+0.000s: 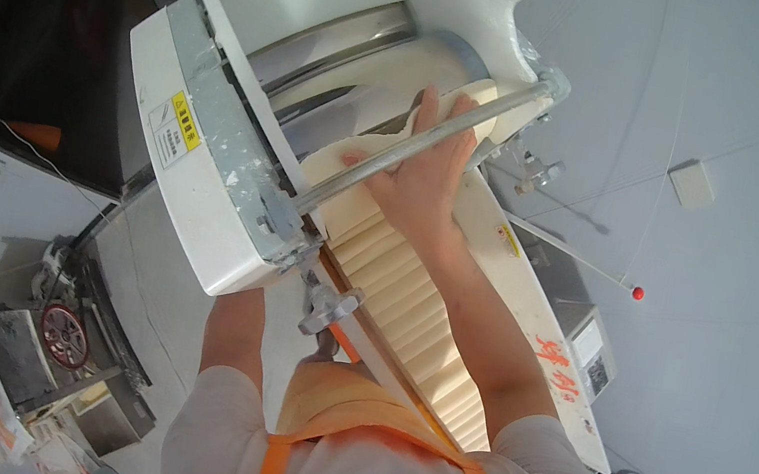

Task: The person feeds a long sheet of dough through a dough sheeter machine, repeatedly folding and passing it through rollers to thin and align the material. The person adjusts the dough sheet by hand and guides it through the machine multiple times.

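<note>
My right hand (429,170) lies flat on a pale dough sheet (336,161), thumb apart from the fingers, grasping nothing. It reaches beneath a metal guard bar (427,139), which crosses over the fingers. Just beyond the fingertips are the steel rollers (340,112) of a white dough sheeter (190,165). A cream ribbed feed bed (407,295) slopes from the dough down towards my body, under my right forearm. My left hand is out of view; its forearm passes behind the machine's side housing.
Clamp knobs (329,308) stick out at the housing's lower corner, others (539,176) on the far side. A white side rail (535,303) borders the bed. Left on the floor stands a machine with a red wheel (65,335). A red-knobbed lever (637,293) juts out at right.
</note>
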The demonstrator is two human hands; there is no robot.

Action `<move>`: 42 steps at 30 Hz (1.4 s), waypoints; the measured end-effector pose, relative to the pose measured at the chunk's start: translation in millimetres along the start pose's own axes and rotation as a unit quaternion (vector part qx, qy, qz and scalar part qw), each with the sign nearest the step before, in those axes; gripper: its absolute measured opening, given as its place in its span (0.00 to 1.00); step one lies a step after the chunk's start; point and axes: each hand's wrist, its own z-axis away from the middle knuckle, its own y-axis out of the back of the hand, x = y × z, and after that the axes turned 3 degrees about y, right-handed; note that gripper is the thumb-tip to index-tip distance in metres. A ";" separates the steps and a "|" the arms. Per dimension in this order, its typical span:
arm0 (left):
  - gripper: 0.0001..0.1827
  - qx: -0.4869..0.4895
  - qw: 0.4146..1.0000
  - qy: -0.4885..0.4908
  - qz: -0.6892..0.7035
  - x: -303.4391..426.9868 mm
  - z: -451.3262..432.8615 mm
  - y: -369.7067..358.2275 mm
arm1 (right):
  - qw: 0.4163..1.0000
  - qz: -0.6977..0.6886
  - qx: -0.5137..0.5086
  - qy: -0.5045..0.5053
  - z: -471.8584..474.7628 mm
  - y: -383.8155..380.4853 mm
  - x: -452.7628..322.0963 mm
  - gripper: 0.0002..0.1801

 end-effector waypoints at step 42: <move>0.32 -0.194 0.647 -0.413 -0.611 415.2 410.1 -67.9 | 0.940 0.324 -0.019 0.107 -48.2 -35.9 55.4 0.41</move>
